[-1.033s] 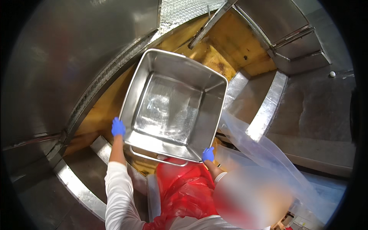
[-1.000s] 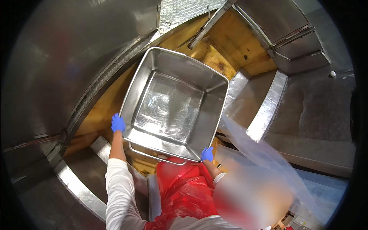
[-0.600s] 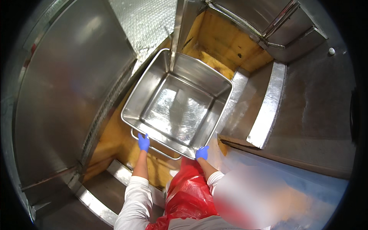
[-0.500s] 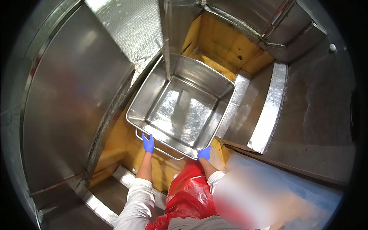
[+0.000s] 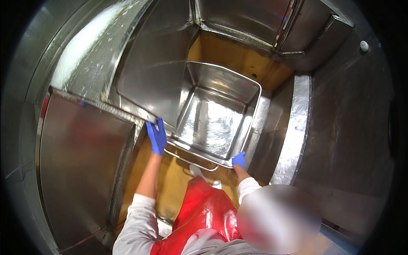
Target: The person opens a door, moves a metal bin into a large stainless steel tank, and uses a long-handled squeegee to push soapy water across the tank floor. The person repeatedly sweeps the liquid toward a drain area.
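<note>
A deep rectangular stainless steel tub (image 5: 212, 154) with rounded corners stands in front of me, and only a bright shine shows on its bottom. My right hand (image 5: 239, 160), in a blue glove, is closed on the rim at the near right corner. My left hand (image 5: 157, 138), also gloved in blue, is off the tub's near left corner with its fingers stretched and apart. Its fingertips reach the lower edge of a steel panel (image 5: 153, 68), which covers the tub's left side. A bar handle (image 5: 191, 162) sticks out from the tub's near side.
A yellow-brown floor (image 5: 174, 187) lies under the tub. White granular material (image 5: 83, 46) heaps at the upper left behind a steel ledge. Steel walls (image 5: 348, 114) and a bright metal strip (image 5: 293, 127) stand on the right. A blurred patch hides the lower right.
My left hand has left the tub's handle side and moved up to the panel's edge. The panel now covers the tub's left side. My right hand stays on the rim corner.
</note>
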Demonstrator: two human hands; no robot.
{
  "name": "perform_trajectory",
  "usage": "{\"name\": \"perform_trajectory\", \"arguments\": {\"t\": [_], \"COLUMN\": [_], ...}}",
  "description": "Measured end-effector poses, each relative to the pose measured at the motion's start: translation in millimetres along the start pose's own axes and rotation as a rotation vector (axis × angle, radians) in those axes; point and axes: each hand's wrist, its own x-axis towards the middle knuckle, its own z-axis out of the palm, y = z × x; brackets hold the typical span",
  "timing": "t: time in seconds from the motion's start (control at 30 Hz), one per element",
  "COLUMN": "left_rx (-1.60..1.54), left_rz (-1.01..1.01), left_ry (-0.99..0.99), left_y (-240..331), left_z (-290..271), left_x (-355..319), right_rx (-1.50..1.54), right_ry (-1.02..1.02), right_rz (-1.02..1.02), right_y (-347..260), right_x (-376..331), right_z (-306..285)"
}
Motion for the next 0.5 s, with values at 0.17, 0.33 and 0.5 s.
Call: {"name": "perform_trajectory", "arguments": {"t": [0.17, 0.33, 0.5], "left_rx": [0.22, -0.243, 0.057], "left_rz": [0.226, 0.368, 0.351], "left_ry": [-0.234, -0.535, -0.676], "left_y": [20.0, 123.4, 102.0], "left_z": [24.3, 162.0, 241.3], "left_x": [-5.6, -24.7, -13.9], "right_rx": [0.083, -0.247, 0.03], "right_ry": [-0.081, 0.431, -0.255], "right_rz": [-0.236, -0.341, -0.3], "right_y": [-93.0, 86.1, -60.3], "right_x": [71.6, 210.2, 90.3], "right_z": [11.3, -7.3, 30.2]}}
